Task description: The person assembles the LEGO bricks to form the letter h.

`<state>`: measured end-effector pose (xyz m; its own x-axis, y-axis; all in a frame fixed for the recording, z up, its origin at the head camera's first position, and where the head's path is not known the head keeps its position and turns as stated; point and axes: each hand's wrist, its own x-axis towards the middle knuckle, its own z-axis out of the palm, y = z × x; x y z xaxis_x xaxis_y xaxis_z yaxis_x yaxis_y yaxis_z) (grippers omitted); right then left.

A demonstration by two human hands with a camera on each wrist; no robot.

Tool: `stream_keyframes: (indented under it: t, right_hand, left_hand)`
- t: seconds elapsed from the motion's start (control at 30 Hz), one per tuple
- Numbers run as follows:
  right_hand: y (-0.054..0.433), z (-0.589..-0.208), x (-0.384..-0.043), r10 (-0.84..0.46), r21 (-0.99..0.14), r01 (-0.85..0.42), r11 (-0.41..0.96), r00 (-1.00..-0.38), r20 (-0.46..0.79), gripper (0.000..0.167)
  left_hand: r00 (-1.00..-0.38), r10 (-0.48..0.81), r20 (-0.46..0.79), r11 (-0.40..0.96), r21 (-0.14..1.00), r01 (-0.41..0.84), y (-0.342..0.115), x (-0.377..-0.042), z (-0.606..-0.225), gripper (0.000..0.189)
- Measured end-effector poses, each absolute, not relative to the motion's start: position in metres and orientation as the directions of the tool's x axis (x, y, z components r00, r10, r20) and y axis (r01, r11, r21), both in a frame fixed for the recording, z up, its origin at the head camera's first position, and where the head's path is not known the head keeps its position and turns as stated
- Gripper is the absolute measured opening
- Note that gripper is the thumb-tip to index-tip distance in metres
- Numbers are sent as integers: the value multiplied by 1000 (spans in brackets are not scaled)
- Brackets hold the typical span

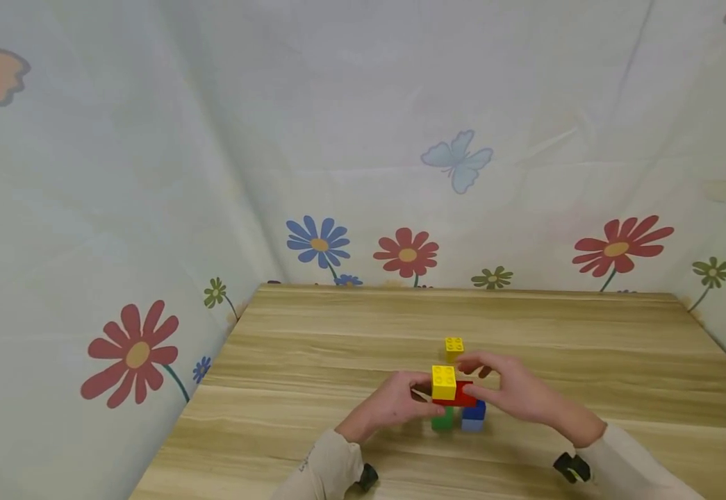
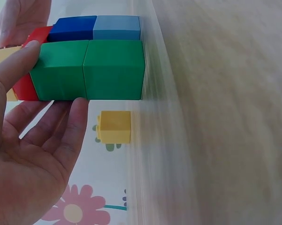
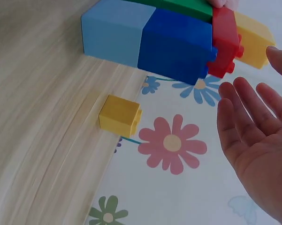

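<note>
Toy building bricks stand joined in front of me: two green bricks (image 2: pixel 115 70) one over the other, beside a dark blue brick (image 3: pixel 176 44) on a light blue brick (image 3: pixel 115 30). A red brick (image 1: pixel 465 394) lies across the top, with some dark blue studs left showing. On the red brick's left part sits a yellow brick (image 1: pixel 443 382). My left hand (image 1: pixel 397 399) holds the stack near the red and upper green bricks, thumb on one side and fingers on the other. My right hand (image 1: pixel 519 390) is beside the red brick, fingers loosely extended and apart from the bricks in the right wrist view.
A second yellow brick (image 3: pixel 119 115) stands alone on the wooden table (image 1: pixel 312 326), behind the stack. A pale cloth wall printed with flowers and butterflies (image 1: pixel 363 139) rises past the table's far edge.
</note>
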<state>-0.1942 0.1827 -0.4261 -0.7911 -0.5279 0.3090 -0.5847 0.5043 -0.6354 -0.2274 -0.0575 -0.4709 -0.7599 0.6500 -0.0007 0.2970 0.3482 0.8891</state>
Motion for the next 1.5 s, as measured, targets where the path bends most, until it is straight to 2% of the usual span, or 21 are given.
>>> stream_keyframes:
  t: [0.5, 0.8, 1.13, 1.5]
  right_hand:
    - [201, -440, -229, -408, -630, -516, 580, -854, 324, 30]
    - [201, -455, -254, -398, -622, -427, 657, -896, 195, 41]
    - [195, -464, -277, -439, -604, -438, 667, -885, 156, 46]
    - [190, -475, -290, -437, -634, -390, 668, -895, 89, 48]
  left_hand:
    - [-762, 648, -14, 359, 887, 289, -60, -229, -471, 32]
    - [-747, 665, 4, 338, 890, 306, -58, -229, -469, 31]
    - [-747, 664, 9, 339, 887, 312, -59, -228, -467, 32]
    - [-753, 658, -3, 357, 882, 308, -58, -228, -469, 33]
